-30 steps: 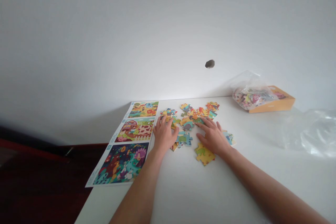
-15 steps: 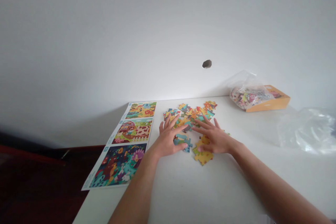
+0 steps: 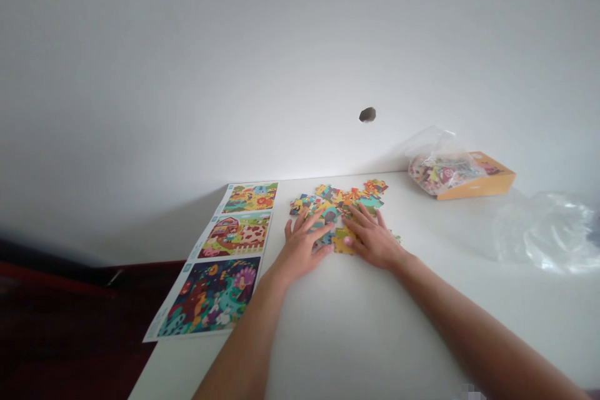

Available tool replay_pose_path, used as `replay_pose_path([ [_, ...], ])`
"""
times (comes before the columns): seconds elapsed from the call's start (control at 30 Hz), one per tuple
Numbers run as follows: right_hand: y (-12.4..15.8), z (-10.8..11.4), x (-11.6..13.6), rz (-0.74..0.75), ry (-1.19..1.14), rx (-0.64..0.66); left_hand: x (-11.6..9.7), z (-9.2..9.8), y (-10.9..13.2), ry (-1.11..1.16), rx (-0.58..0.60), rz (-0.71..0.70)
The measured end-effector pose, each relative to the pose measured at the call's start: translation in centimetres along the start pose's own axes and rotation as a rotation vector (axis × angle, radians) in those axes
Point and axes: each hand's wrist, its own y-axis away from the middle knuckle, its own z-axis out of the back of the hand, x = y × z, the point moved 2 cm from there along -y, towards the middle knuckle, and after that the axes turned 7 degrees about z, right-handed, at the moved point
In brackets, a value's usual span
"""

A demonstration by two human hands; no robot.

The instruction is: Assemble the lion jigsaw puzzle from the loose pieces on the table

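Observation:
Colourful jigsaw puzzle pieces [image 3: 344, 244] lie in a cluster on the white table [image 3: 337, 319]. My left hand [image 3: 302, 249] rests palm down on the cluster's left side, fingers spread. On the right side, my right hand [image 3: 372, 237] lies flat over other pieces, its fingers stretched out. The fingertips of both hands touch pieces near the middle, and some pieces are hidden beneath them. An orange lion piece [image 3: 375, 187] shows at the far right of the cluster.
A picture sheet [image 3: 234, 234] with three printed scenes lies at the table's left edge. At the back right, a clear bag of pieces [image 3: 440, 169] sits in an orange box [image 3: 482, 187]. Crumpled clear plastic [image 3: 548, 231] lies at right. A wall [image 3: 281, 75] stands behind.
Both hands have drawn closer together. Yellow pieces under the right hand have moved up and left against the blue ones, so the cluster is tighter.

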Motion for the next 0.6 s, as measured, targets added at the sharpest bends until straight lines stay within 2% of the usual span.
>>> replay_pose_path([
  [0.1, 0.3, 0.6, 0.0, 0.157, -0.177, -0.091, -1.1, -0.3, 0.1, 0.018, 0.071, -0.121],
  [0.2, 0.4, 0.8, -0.6, 0.213, -0.205, -0.15, -1.1, -0.7, -0.2, 0.035, 0.085, -0.126],
  [0.4, 0.3, 0.5, -2.0, -0.155, 0.044, -0.105, 0.8, -1.0, -0.6, 0.037, -0.019, 0.007],
  [0.5, 0.3, 0.5, -2.2, -0.223, 0.059, -0.113, 1.0, -0.9, -0.5, 0.03, -0.042, 0.047],
  [0.6, 0.3, 0.1, -2.5, -0.214, 0.029, -0.129, 1.0, -0.8, -0.5, 0.016, -0.092, 0.072],
])
